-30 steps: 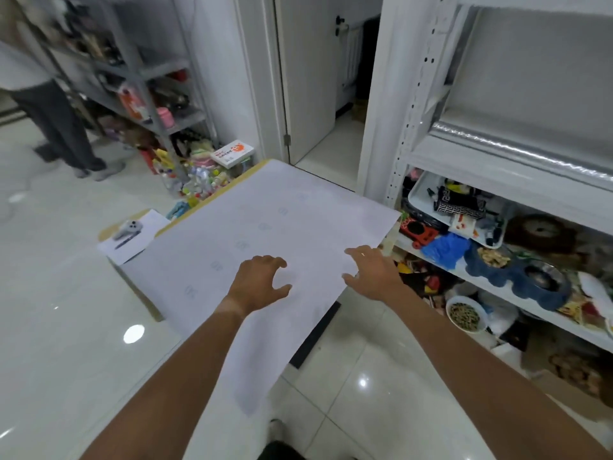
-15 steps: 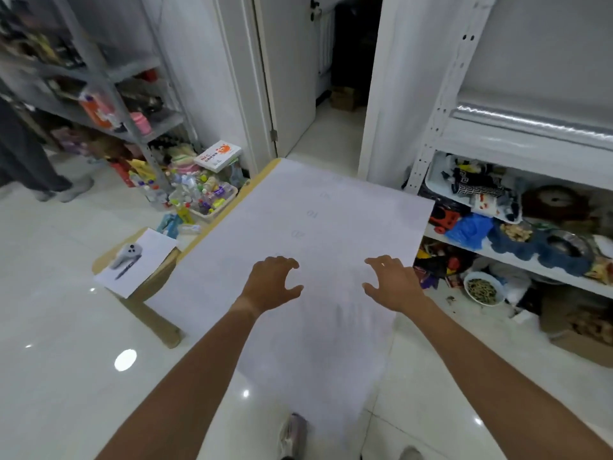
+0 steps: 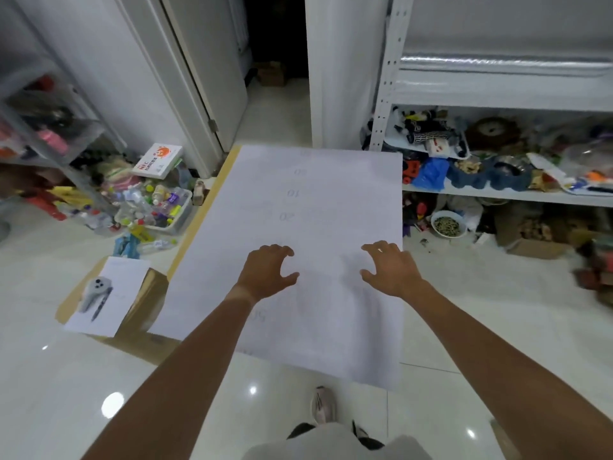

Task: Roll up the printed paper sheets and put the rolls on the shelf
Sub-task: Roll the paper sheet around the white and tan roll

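Observation:
A large white printed paper sheet [image 3: 318,207] lies flat on a low brown cardboard surface [image 3: 232,161], its near end hanging past the edge toward my feet. Faint grey numbers show through it. My left hand [image 3: 265,273] hovers over the sheet's middle, fingers curled and spread, holding nothing. Close to the sheet's right edge my right hand [image 3: 388,270] has its fingers spread, empty as well. The white metal shelf unit [image 3: 497,91] stands at the right, with a silvery roll [image 3: 504,61] on its upper board.
Cluttered lower shelves [image 3: 497,194] at right hold toys and bowls. A bin of small bottles [image 3: 156,207] and a grey rack [image 3: 49,134] stand at left. A small paper with a grey device and pen [image 3: 96,293] lies on a cardboard box. An open doorway [image 3: 275,78] is ahead.
My view has swung right and come closer to the sheet. Both hands stay spread over its middle, and the sheet hangs further toward me. The person at left has left the view.

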